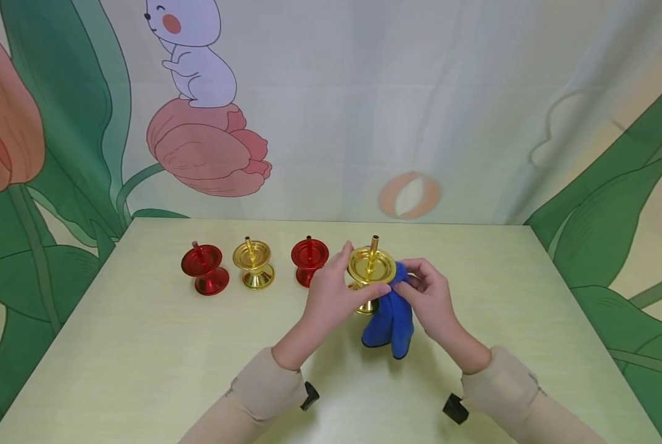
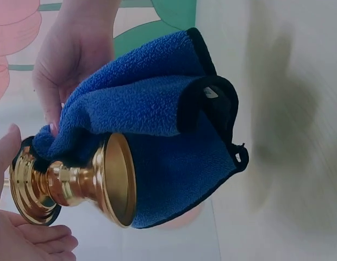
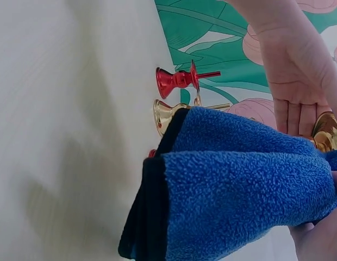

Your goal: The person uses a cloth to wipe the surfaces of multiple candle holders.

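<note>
1. Red metal shines on the leftmost red holder [image 1: 202, 262], which stands upright with its spike up on the far left of the pale table [image 1: 142, 345], well apart from both hands.

2. Next to its right is the standing gold holder [image 1: 254, 258], also upright, with neither hand near it.

3. Farther right comes the second red holder [image 1: 310, 258], upright on the table; the left hand overlaps its right edge in the head view, and I cannot tell whether they touch.

4. The left hand [image 1: 331, 290] is clamped on the dish of a fourth piece, thumb on the near side and fingers on the far left.

5. That piece, the held gold holder [image 1: 371, 266], is upright and raised off the table — the left wrist view shows its flared foot clear of the surface.

6. To its right hangs the blue cloth [image 1: 393, 320], dark-edged, bunched at the top against the holder's right side, with its lower folds above the table.

7. The right hand [image 1: 431, 296] pinches the bunched top of the cloth, thumb and fingers closed on it beside the dish.

8. Judging progress: the held gold holder seems mid-treatment, cloth against it — not finished. Whether the other three have had their turn cannot be told from their surfaces. Setting this one down remains undone.
</note>
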The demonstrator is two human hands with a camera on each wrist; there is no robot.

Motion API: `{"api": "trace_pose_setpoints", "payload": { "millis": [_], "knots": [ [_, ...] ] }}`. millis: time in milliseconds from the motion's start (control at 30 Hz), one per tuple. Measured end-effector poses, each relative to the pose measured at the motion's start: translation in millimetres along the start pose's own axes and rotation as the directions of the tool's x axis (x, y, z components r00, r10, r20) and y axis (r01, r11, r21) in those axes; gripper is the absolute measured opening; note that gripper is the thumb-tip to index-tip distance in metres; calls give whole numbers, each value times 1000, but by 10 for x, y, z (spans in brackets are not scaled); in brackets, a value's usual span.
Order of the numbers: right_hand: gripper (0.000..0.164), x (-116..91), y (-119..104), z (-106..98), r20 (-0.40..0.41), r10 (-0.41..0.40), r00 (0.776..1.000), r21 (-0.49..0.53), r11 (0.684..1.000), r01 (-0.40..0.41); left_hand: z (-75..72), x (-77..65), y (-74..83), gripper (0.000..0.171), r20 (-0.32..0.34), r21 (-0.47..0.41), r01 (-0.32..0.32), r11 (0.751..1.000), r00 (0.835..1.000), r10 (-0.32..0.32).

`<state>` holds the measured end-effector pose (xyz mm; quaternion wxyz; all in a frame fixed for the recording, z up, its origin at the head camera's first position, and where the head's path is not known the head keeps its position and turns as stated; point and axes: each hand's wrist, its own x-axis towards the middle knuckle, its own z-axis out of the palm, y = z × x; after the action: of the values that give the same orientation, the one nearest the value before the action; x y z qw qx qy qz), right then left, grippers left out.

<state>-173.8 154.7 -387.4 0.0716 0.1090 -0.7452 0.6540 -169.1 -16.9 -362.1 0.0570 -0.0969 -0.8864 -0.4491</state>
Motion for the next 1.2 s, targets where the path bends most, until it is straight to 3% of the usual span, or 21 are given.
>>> {"api": "trace_pose_setpoints", "payload": {
  "millis": [233,367,467,633,900,1033,1200],
  "knots": [
    [24,-22,-25,-34,32,-8,999,46,999,7,28,16,-24,85,-57,38,-86,996,994,89],
    [21,-18,-16,-77,81,-27,996,155,988,14,47,24,-72,78,-91,-7,-139,990,986,138],
    [27,-7,-8,-127,128,-33,991,241,971,2,54,27,-106,77,-61,-61,-155,986,987,151],
    [33,31,0,-217,206,10,979,302,951,-73,57,40,-159,78,66,-174,-128,976,988,141],
    [22,113,58,-288,231,167,959,241,945,-223,90,84,-203,74,211,-324,-52,944,969,126],
    [23,154,107,-337,176,228,958,237,934,-266,114,131,-216,72,218,-341,-35,939,969,115],
    [27,178,127,-463,84,261,962,257,927,-274,128,240,-257,69,150,-365,-12,931,986,71]
  ]
}}
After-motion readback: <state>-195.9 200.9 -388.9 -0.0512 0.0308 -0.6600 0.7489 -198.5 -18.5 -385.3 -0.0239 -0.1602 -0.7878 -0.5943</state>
